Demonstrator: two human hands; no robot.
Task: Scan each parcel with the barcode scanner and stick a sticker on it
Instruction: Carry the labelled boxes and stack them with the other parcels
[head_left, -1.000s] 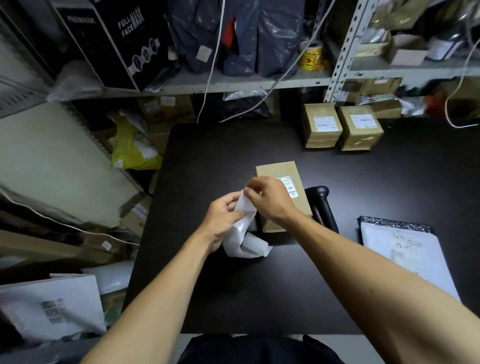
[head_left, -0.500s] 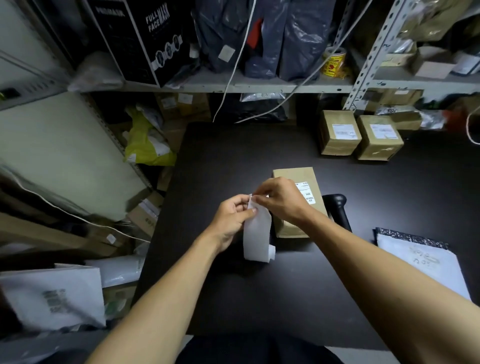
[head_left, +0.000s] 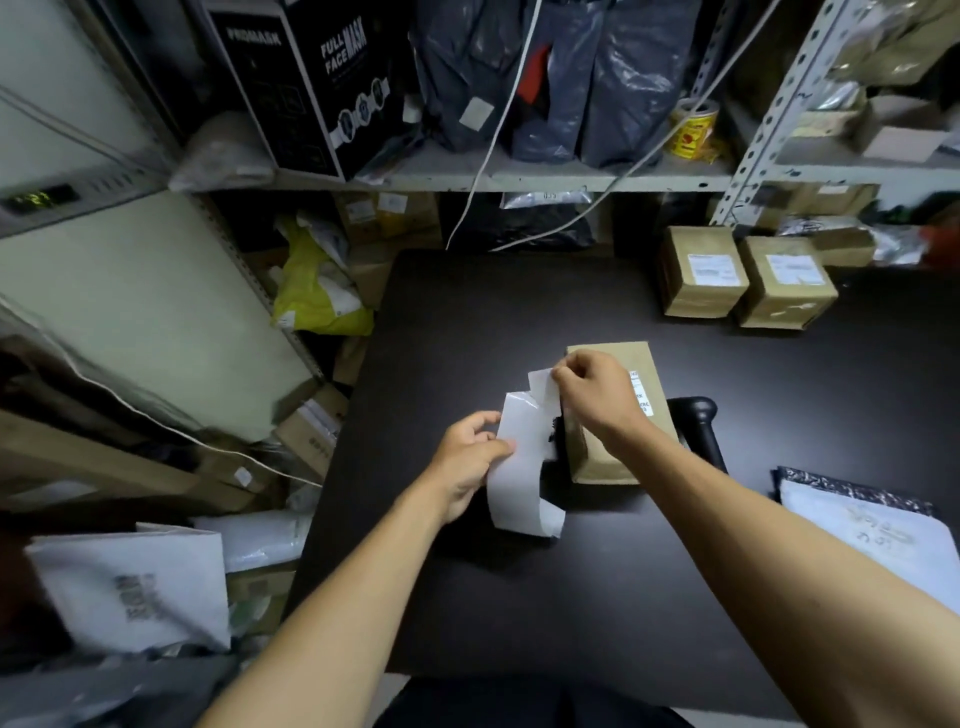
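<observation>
While both hands work above it, the black counter (head_left: 519, 597) carries a brown parcel (head_left: 608, 457) near its middle, two more brown boxes (head_left: 748, 280) well apart at the far right, a white mailer (head_left: 872, 545) at the right edge. Black barcode scanner (head_left: 701, 426) lies just beside the parcel's right side. Left hand (head_left: 467, 467) grips the white backing strip (head_left: 519, 483), curling down to the counter. Right hand (head_left: 592, 389), over the parcel, pinches the sticker (head_left: 543, 387) corner, part peeled off the strip.

Both hands pinch with curled fingers, left (head_left: 470, 457) lower, right (head_left: 592, 392) raised beyond it.
</observation>
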